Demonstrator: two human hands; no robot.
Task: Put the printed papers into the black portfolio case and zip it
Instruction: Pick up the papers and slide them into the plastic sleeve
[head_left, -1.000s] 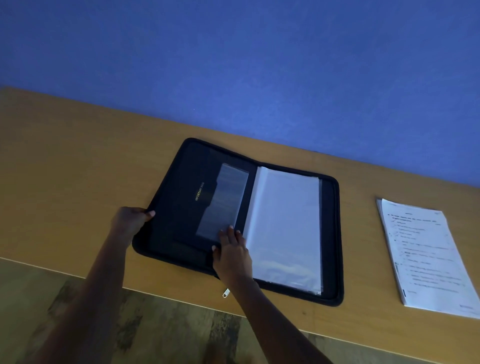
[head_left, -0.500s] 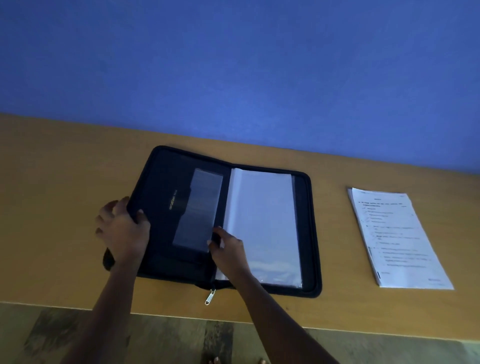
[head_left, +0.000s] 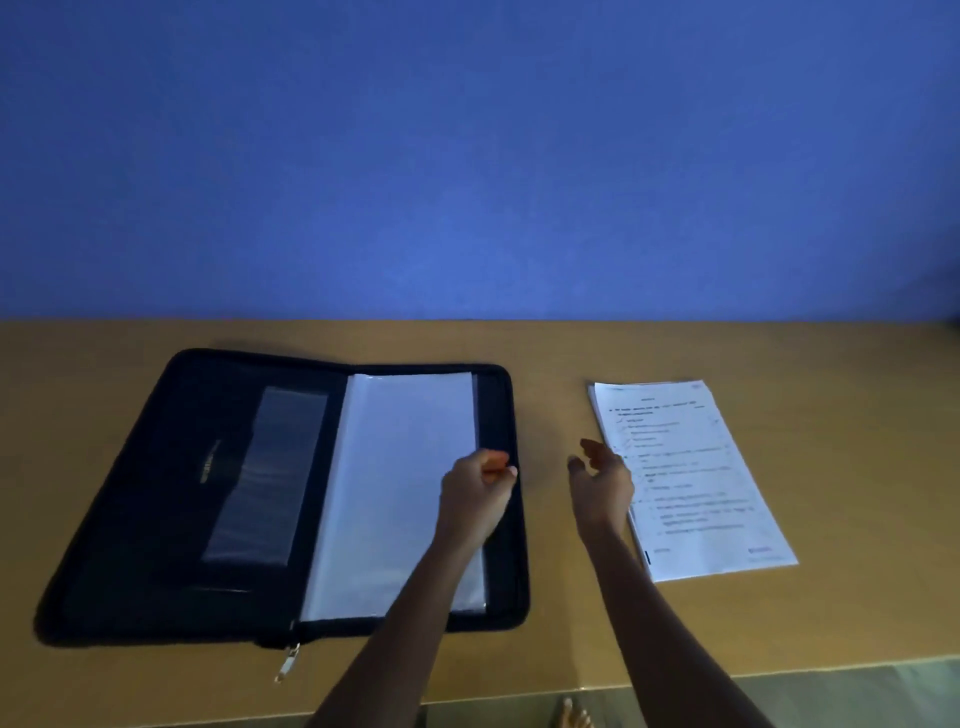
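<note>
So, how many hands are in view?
2. The left hand is over the right edge of the open portfolio case; the right hand reaches the left edge of the printed papers.

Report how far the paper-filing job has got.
Done: the black portfolio case lies unzipped and open flat on the table, clear sleeves exposed. In hand: the left hand is at the sleeves' right edge; the right hand, open, is at the printed papers, which lie beside the case. Left: insert papers, close, zip.
</note>
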